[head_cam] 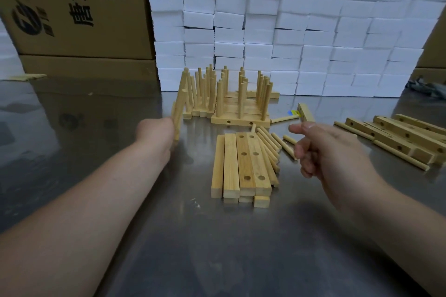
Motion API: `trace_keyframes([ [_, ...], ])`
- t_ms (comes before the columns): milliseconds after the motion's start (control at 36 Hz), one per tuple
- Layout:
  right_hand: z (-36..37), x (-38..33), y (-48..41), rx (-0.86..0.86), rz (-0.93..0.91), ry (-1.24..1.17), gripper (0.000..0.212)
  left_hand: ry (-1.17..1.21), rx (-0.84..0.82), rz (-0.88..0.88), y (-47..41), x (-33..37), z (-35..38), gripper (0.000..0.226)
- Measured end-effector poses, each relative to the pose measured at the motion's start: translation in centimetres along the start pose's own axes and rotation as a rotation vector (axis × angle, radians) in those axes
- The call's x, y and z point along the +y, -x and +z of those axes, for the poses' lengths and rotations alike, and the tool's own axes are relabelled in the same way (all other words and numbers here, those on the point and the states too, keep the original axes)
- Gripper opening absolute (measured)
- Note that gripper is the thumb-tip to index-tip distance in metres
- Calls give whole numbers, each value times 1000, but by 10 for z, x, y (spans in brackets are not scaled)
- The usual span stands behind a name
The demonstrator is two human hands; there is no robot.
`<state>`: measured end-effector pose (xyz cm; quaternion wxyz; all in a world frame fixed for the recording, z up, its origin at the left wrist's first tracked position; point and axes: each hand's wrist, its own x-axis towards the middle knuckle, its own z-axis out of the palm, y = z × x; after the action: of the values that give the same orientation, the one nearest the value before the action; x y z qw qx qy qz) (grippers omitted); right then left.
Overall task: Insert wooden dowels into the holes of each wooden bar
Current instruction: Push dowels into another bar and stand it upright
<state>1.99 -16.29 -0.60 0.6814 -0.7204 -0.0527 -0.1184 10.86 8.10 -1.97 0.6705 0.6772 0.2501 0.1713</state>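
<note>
Tabletop (217,248) is carrying the stack of wooden bars (241,164) dead centre, long axis running away from you, two showing holes up. Loose dowels (268,149) are lying just right of the stack, nearer your right hand (321,152), which is hovering loosely curled and empty. Your left hand (154,132) is gripping a tilted dowelled piece (179,103) beside the finished bars (241,120).

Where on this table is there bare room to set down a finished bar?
The table is bare in front of the bar stack, between your forearms, and far left, between the left hand and the cardboard boxes. Crowded: finished bars behind, loose dowels and mallet by the right hand, bar pile far right.
</note>
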Motion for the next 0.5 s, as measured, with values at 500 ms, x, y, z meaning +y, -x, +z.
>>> trace_keyframes([
  [500, 1, 6, 0, -45, 15, 60, 21, 116, 51, -117, -3, 6, 1, 28],
])
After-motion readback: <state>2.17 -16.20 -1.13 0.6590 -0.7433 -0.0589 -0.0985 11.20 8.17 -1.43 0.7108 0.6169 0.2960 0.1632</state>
